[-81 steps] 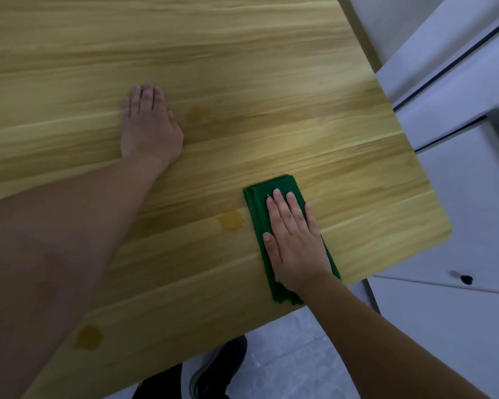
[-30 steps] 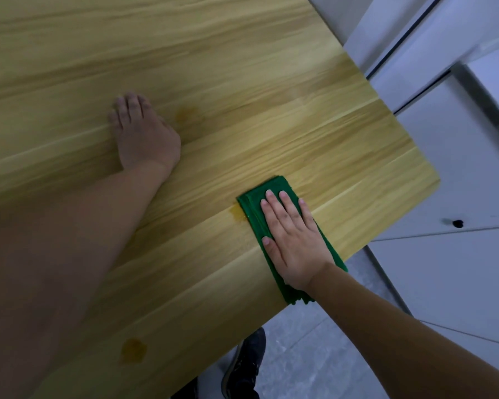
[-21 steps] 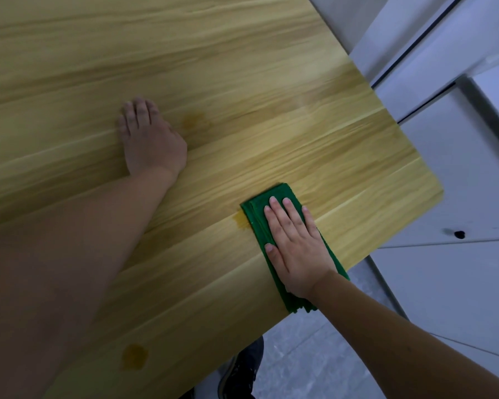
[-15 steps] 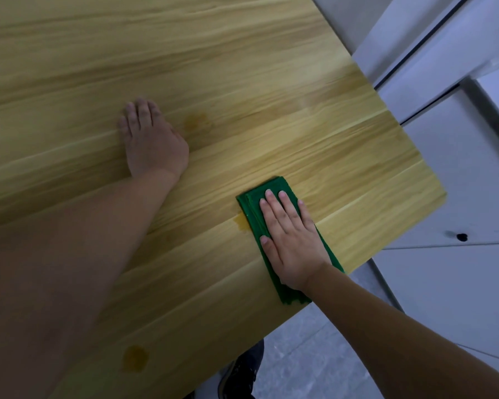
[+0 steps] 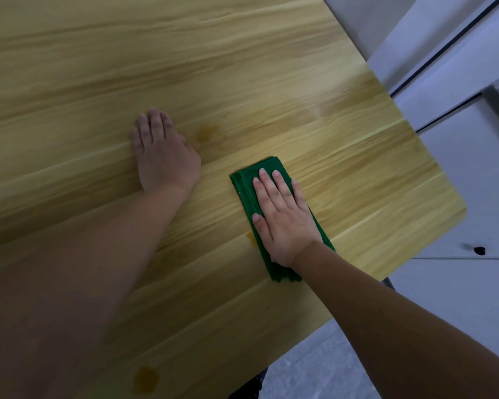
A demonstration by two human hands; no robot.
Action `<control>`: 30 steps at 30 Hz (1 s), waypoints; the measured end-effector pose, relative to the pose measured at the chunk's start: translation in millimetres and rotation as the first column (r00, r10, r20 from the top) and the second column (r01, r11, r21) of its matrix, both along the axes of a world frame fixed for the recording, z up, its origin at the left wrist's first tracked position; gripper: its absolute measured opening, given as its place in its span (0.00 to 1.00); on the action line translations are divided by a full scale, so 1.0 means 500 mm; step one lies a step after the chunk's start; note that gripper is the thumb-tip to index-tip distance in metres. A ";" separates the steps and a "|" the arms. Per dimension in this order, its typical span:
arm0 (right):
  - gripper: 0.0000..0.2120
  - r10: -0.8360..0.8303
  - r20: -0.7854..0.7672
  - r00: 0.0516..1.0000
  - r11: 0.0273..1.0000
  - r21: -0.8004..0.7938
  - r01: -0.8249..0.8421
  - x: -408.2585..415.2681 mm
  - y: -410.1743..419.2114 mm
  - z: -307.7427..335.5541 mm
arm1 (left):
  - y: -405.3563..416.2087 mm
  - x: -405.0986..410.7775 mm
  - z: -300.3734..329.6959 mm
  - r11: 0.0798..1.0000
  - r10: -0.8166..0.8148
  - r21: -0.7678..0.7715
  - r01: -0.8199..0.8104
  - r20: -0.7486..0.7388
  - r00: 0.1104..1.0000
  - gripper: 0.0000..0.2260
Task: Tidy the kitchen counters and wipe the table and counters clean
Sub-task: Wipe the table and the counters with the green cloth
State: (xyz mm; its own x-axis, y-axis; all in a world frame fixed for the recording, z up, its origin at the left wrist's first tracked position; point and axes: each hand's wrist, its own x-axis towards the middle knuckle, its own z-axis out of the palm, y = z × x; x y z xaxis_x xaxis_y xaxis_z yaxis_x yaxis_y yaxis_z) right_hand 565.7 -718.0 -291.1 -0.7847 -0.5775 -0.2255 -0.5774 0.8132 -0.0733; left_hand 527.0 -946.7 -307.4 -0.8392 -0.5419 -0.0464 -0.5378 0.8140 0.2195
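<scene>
A folded dark-green cleaning cloth (image 5: 244, 182) lies flat on a light wood-grain rectangular table (image 5: 271, 82), near the table's right-hand corner and just in from its near edge. The person's right hand (image 5: 283, 217) lies palm-down on top of the cloth, fingers straight and held close together, the thumb laid along the cloth's left border; nothing is gripped, the hand simply presses the fabric to the wood. The cloth shows beyond the fingertips at its far end, along the left of the hand, and again below the wrist, where its stacked folded edges are visible.

A small amber stain (image 5: 251, 238) peeks out from under the cloth's left edge, level with the base of the thumb. A second, fainter brownish stain (image 5: 206, 133) marks the wood farther in, just beside the left hand (image 5: 163, 156). That hand rests flat on the tabletop to the left of the cloth and apart from it, fingers extended and together, holding nothing; its bare forearm runs back toward the camera across the lower left of the view. A third, darker amber stain (image 5: 144, 380) sits close to the near edge of the table, well apart from the cloth.

To the right of the table stand white cabinet fronts (image 5: 458, 298) with dark seams between the panels, one bearing a small black spot (image 5: 479, 250). Grey flooring (image 5: 314, 378) shows below the table's near edge, along with a dark shape there too cut off to identify.
</scene>
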 end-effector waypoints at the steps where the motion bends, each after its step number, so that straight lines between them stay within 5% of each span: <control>1: 0.29 -0.003 -0.008 1.000 1.000 -0.005 0.003 -0.011 -0.009 -0.002 | -0.001 -0.002 0.000 1.000 -0.002 0.003 0.002 -0.001 1.000 0.25; 30: 0.28 0.099 -0.044 0.994 0.995 0.017 -0.098 -0.245 -0.192 -0.010 | -0.049 -0.005 0.012 0.993 -0.114 0.045 0.112 0.036 0.993 0.25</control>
State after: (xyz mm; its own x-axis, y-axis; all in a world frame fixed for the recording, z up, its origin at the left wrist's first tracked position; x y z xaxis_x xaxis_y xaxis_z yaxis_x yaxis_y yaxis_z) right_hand 443.0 -814.1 -296.2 -0.7338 -0.6492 -0.2002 -0.6571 0.7531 -0.0339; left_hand 524.7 -971.3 -301.6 -0.8922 -0.4404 -0.1004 -0.4514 0.8605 0.2363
